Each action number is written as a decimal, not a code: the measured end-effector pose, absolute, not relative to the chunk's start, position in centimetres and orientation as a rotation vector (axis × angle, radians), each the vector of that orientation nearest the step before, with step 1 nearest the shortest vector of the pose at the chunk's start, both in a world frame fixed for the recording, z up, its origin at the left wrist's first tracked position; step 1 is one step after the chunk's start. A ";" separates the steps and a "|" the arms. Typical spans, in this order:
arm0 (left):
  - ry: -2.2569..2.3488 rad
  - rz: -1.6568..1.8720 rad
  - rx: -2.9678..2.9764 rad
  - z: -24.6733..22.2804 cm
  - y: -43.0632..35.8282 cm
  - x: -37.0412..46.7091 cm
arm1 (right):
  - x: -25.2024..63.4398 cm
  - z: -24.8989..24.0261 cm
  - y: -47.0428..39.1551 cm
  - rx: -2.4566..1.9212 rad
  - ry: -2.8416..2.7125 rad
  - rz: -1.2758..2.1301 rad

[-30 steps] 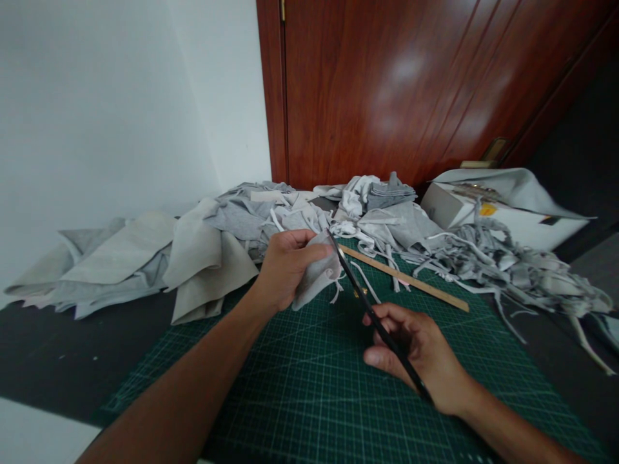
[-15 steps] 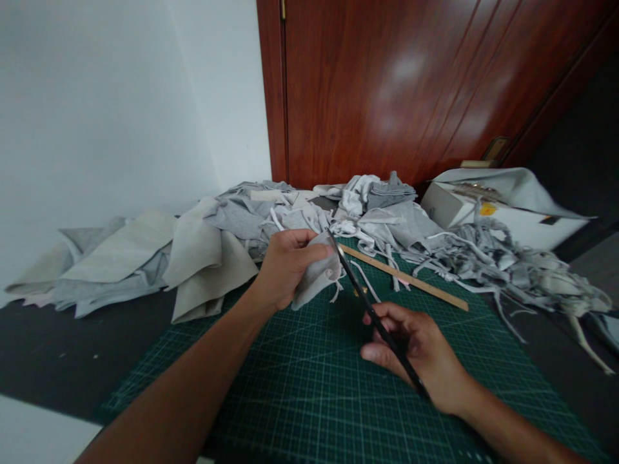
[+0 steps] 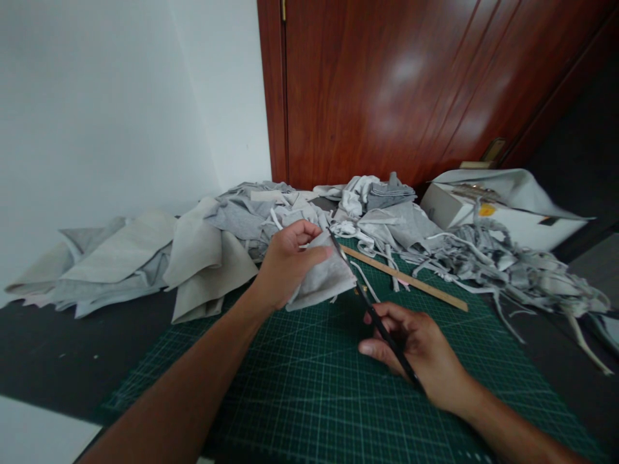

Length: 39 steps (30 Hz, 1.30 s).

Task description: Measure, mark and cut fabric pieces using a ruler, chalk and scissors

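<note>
My left hand pinches a small piece of light grey fabric between thumb and fingers, above the cutting mat. My right hand is closed around the handles of black scissors. The scissor blades point up and to the left, along the right edge of the fabric, with their tips near my left thumb. Whether the blades are fully closed cannot be made out. Beneath both hands lies the green gridded cutting mat.
A wooden ruler lies on the mat behind the scissors. Grey fabric pieces are heaped at the left and back. Tangled fabric strips pile up at the right, before a white box. A wooden door stands behind.
The fabric in my left hand has unfolded from a curl to a flatter sheet against the blades. Both hands have stayed nearly in place, and the scissors have shifted slightly.
</note>
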<state>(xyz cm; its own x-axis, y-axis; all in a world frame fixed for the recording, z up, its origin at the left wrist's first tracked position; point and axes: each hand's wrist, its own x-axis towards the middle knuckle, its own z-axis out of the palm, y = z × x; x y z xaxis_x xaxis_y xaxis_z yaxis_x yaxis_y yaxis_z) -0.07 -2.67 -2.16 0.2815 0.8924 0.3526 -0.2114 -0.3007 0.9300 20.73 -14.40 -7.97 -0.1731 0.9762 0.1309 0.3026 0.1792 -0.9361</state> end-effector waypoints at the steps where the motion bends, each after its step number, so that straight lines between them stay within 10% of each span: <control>1: 0.670 1.303 1.485 -2.2 -2.6 -0.1 | 20.7 -8.0 -14.4 -1.241 -1.619 1.039; 39: 0.687 1.373 1.601 -1.8 -2.8 -0.7 | 21.0 -8.6 -14.3 -1.242 -1.582 1.062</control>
<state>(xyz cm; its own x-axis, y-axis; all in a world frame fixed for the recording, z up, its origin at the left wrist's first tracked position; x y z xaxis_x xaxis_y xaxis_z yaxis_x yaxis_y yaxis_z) -0.74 -2.82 -1.78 0.2321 0.8520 0.4692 -0.1356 -0.4494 0.8830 21.00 -14.29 -8.58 -0.1558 0.9816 0.1107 0.2694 0.1500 -0.9513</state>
